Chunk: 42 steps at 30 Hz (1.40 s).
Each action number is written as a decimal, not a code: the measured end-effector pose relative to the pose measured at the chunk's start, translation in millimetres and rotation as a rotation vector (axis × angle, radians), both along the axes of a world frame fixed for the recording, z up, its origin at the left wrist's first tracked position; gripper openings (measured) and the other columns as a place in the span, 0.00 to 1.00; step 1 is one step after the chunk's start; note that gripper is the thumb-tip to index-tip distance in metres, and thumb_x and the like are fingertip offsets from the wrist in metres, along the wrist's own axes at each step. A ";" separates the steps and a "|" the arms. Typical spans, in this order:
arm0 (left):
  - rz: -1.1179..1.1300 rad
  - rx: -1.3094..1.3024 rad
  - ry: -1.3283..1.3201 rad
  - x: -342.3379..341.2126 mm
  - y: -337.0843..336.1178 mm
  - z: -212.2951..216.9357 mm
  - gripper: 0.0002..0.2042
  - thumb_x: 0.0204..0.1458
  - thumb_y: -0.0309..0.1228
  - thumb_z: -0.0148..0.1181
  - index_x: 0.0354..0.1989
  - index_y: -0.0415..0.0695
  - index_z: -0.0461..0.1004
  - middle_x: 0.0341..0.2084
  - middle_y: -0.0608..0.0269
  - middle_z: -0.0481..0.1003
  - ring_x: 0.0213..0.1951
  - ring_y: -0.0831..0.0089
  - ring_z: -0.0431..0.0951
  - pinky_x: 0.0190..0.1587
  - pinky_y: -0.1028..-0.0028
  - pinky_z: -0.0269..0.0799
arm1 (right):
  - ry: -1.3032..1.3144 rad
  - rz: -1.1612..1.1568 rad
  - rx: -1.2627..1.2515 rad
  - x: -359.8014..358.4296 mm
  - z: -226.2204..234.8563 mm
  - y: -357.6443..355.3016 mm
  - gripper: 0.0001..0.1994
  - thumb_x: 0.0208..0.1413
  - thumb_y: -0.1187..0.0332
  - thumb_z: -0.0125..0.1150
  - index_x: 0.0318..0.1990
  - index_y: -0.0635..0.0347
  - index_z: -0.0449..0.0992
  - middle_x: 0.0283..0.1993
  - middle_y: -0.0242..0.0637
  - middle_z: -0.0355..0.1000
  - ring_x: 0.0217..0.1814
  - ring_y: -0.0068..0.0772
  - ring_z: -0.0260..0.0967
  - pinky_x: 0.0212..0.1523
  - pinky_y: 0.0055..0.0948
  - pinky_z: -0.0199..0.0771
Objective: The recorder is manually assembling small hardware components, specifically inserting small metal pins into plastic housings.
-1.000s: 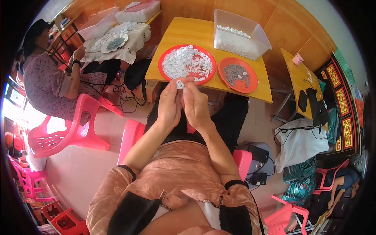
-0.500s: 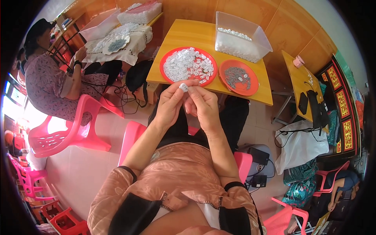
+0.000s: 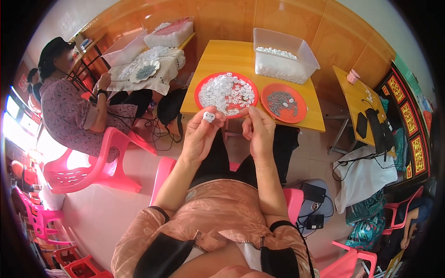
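Note:
Pinched between the thumb and fingers of my left hand [image 3: 202, 129] is a small white plastic piece with two dark round holes [image 3: 209, 117]. My right hand [image 3: 259, 132] hovers apart from it, fingers curled and the index tip near the thumb. Whether something tiny sits in that pinch is too small to see. Just beyond both hands lies a red round tray [image 3: 256, 99] heaped with similar white pieces [image 3: 215, 91]. To its right, an orange-red plate [image 3: 301, 105] carries a pile of small grey metal parts [image 3: 281, 102].
A clear plastic bin [image 3: 285, 69] of white pieces stands at the back of the yellow table [image 3: 222, 53]. On the left, a person [image 3: 81, 106] sits in a pink chair [image 3: 106, 148] by a cloth-covered table [image 3: 162, 69]. Black cables [image 3: 160, 134] hang between the tables.
My hands have drawn apart. The white piece stays in my left hand, which has shifted left and down, while my right hand has moved right. The whole view has tilted slightly.

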<state>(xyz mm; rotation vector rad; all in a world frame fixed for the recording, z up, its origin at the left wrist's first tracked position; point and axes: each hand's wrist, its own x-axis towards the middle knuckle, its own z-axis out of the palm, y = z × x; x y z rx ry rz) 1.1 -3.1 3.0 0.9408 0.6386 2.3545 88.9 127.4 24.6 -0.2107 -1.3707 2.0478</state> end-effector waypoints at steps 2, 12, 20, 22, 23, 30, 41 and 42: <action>0.028 0.015 -0.006 1.9 -1.0 2.6 0.16 0.56 0.35 0.55 0.50 0.41 0.71 0.39 0.61 0.73 0.44 0.69 0.69 0.50 0.71 0.63 | 0.004 0.016 -0.007 -0.8 0.5 0.3 0.13 0.62 0.64 0.47 0.34 0.65 0.74 0.13 0.25 0.58 0.12 0.11 0.46 0.14 0.15 0.42; 0.043 -0.132 0.239 5.4 -0.8 16.5 0.16 0.55 0.40 0.57 0.40 0.37 0.73 0.28 0.63 0.70 0.33 0.73 0.67 0.38 0.75 0.62 | -0.001 0.056 -0.023 2.0 3.3 2.8 0.14 0.62 0.62 0.48 0.33 0.63 0.74 0.15 0.24 0.61 0.15 0.11 0.53 0.17 0.13 0.48; -0.668 -1.135 1.126 -27.0 -0.7 42.9 0.10 0.52 0.31 0.58 0.41 0.41 0.77 0.29 0.66 0.76 0.35 0.81 0.74 0.40 0.78 0.70 | 0.109 -0.100 -0.096 8.4 0.9 30.5 0.13 0.61 0.63 0.49 0.33 0.63 0.74 0.14 0.23 0.58 0.12 0.10 0.47 0.13 0.15 0.41; -0.649 -1.347 1.067 -38.3 19.8 67.4 0.12 0.52 0.34 0.59 0.40 0.40 0.77 0.29 0.66 0.76 0.33 0.81 0.74 0.39 0.78 0.70 | 0.123 -0.144 -0.111 10.9 1.9 37.1 0.13 0.61 0.63 0.48 0.33 0.64 0.74 0.14 0.23 0.58 0.12 0.10 0.47 0.13 0.15 0.41; -0.613 -1.564 0.987 -46.6 31.8 80.3 0.14 0.52 0.38 0.60 0.39 0.39 0.77 0.29 0.65 0.76 0.32 0.80 0.74 0.38 0.78 0.70 | 0.138 -0.173 -0.128 13.4 3.6 38.9 0.13 0.62 0.64 0.48 0.33 0.64 0.74 0.14 0.23 0.57 0.12 0.10 0.47 0.13 0.15 0.41; 0.410 -0.901 0.545 -86.2 179.4 168.9 0.24 0.50 0.45 0.59 0.51 0.41 0.70 0.38 0.61 0.76 0.32 0.78 0.74 0.40 0.77 0.68 | 0.187 -0.231 -0.179 25.3 6.9 50.8 0.12 0.61 0.65 0.49 0.32 0.63 0.74 0.14 0.22 0.56 0.12 0.10 0.47 0.13 0.14 0.41; 0.308 -1.196 1.223 -86.0 104.7 -2.2 0.09 0.47 0.36 0.61 0.33 0.46 0.80 0.26 0.58 0.78 0.30 0.68 0.79 0.36 0.69 0.72 | 0.275 -0.597 -0.365 62.6 -0.3 114.4 0.13 0.60 0.63 0.49 0.34 0.65 0.72 0.12 0.23 0.53 0.11 0.13 0.43 0.12 0.18 0.40; 0.435 -1.268 1.214 -99.6 96.8 -10.1 0.08 0.46 0.36 0.61 0.32 0.47 0.80 0.27 0.58 0.78 0.31 0.66 0.79 0.36 0.68 0.72 | 0.273 -0.626 -0.341 63.2 -2.4 116.1 0.13 0.60 0.63 0.48 0.34 0.65 0.72 0.13 0.23 0.53 0.11 0.13 0.43 0.12 0.18 0.40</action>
